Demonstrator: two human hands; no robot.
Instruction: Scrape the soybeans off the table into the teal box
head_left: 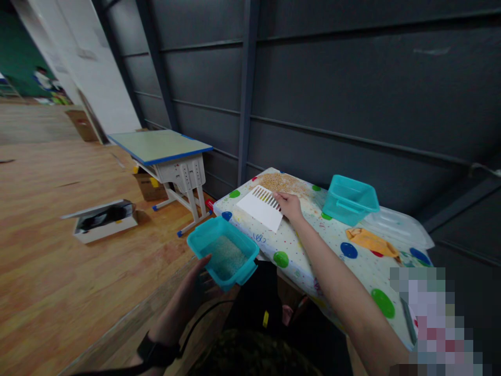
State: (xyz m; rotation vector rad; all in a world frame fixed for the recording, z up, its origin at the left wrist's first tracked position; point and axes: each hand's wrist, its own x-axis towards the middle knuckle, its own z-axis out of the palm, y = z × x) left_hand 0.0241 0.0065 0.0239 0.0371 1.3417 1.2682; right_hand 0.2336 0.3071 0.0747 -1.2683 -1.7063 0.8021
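Note:
My left hand [201, 282] grips the near side of a turquoise plastic tub [248, 272], thumb over the rim, and holds it in the air off the table's front edge. Whitish grains [227, 256] cover the bottom of this tub. With its fingers closed, my right hand [288, 204] holds the right edge of a white card [260, 214] that has a row of slots along its far side. The card is low over the tabletop or resting on it; I cannot tell which. Just beyond it lies a spread of tan grains [284, 183].
A second turquoise tub [348, 201] stands at the table's back right, beside a clear lid [403, 227] and an orange cloth [371, 243]. The table has a dotted cover [309, 261]. Left are a desk [164, 146], an open white box [105, 224] and cartons. A dark panelled wall [352, 78] rises behind.

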